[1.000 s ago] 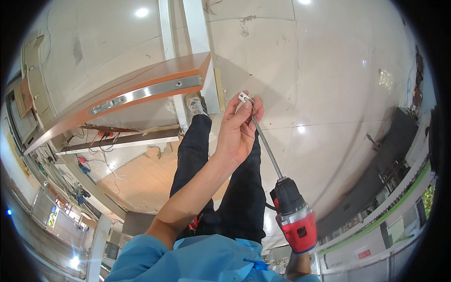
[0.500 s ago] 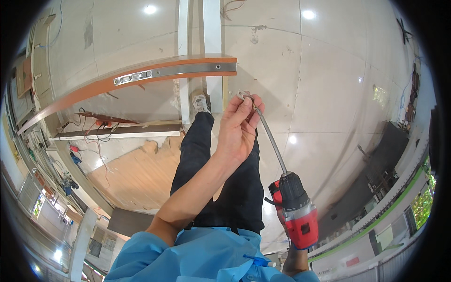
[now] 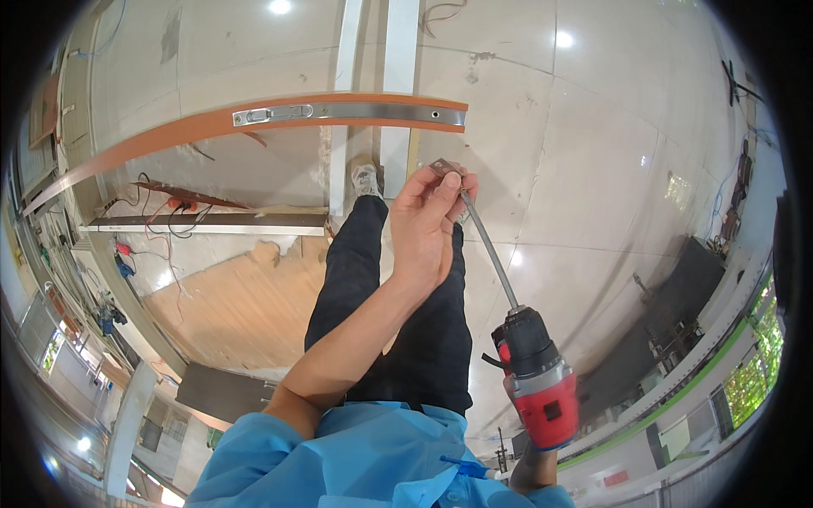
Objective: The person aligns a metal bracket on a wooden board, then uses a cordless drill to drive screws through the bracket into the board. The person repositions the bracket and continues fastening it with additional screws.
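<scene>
My left hand (image 3: 432, 216) pinches a small metal plate (image 3: 441, 167) with a hole in it, between thumb and fingers. The tip of a long steel driver bit (image 3: 493, 245) reaches those same fingers; whether a screw sits there cannot be made out. That bit is fixed in the black chuck of a red and black cordless drill (image 3: 544, 398). My right hand (image 3: 535, 464) grips the drill, mostly hidden under its body. Beyond my left hand lies the orange-brown edge of a long panel (image 3: 186, 135), with a metal strip and latch fitting (image 3: 279, 114) set into it.
White beams (image 3: 398, 76) run under the panel, across the tiled floor (image 3: 593, 152). A wooden board (image 3: 246, 296) and a dark trim piece with cables (image 3: 212, 222) lie at the left. Along the right stands a long dark object (image 3: 656, 313).
My view has shifted slightly, so the panel sits farther right in it. The small plate has turned in my left fingers and looks darker. Both hands keep their hold.
</scene>
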The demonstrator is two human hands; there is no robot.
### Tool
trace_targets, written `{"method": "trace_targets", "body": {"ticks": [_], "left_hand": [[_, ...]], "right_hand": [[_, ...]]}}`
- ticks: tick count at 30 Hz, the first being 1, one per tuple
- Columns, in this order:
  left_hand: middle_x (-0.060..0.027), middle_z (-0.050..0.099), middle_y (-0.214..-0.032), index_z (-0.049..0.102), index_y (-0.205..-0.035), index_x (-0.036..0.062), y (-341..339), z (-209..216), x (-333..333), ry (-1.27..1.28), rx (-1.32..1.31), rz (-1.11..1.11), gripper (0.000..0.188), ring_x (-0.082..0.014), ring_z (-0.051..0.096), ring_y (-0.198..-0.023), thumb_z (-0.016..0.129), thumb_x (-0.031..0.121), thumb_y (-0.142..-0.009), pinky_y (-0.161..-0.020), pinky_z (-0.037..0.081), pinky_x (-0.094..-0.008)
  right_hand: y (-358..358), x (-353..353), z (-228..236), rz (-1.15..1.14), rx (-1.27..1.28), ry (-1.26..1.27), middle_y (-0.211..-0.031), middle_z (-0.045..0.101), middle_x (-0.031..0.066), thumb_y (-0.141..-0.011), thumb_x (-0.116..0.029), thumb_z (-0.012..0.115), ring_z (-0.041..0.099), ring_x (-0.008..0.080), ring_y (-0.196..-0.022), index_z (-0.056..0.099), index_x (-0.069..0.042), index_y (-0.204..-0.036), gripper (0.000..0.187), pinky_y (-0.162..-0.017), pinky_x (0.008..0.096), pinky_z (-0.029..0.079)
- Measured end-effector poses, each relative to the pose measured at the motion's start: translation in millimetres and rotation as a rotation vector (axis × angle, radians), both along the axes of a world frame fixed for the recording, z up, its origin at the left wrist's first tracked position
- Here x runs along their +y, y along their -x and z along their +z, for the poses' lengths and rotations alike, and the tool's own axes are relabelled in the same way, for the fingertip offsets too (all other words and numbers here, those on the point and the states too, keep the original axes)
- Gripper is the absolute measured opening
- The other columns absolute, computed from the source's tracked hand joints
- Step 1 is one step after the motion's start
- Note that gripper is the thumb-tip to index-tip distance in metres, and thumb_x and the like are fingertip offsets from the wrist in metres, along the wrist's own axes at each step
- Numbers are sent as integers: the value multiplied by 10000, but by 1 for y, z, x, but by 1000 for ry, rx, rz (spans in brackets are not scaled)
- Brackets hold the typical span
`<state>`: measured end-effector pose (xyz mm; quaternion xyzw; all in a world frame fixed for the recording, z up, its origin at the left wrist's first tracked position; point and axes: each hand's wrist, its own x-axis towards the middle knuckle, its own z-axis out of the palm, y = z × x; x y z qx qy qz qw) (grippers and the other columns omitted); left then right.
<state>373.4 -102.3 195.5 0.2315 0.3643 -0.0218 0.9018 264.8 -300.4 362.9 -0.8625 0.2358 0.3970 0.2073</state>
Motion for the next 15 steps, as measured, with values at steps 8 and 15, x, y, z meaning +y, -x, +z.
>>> {"method": "trace_targets", "body": {"ticks": [8, 15], "left_hand": [[-70, 675, -1083, 652, -1104, 7, 4, -4, 16, 95, 28, 10, 108, -185, 679, -1018, 651, 64, -1013, -922, 565, -321], [-69, 677, -1098, 661, -1100, 22, -4, -3, 13, 73, 24, 57, 93, -160, 671, -1041, 617, 60, -1027, -991, 561, -321]], "right_hand": [[-10, -4, 8, 0, -13, -24, -724, 680, 35, -756, -152, 834, 639, 167, -627, 695, -64, -867, 198, -566, 329, 513], [-23, -3, 7, 17, 3, -23, -700, 670, 29, -751, -146, 844, 631, 159, -607, 695, -60, -862, 205, -549, 324, 507]]}}
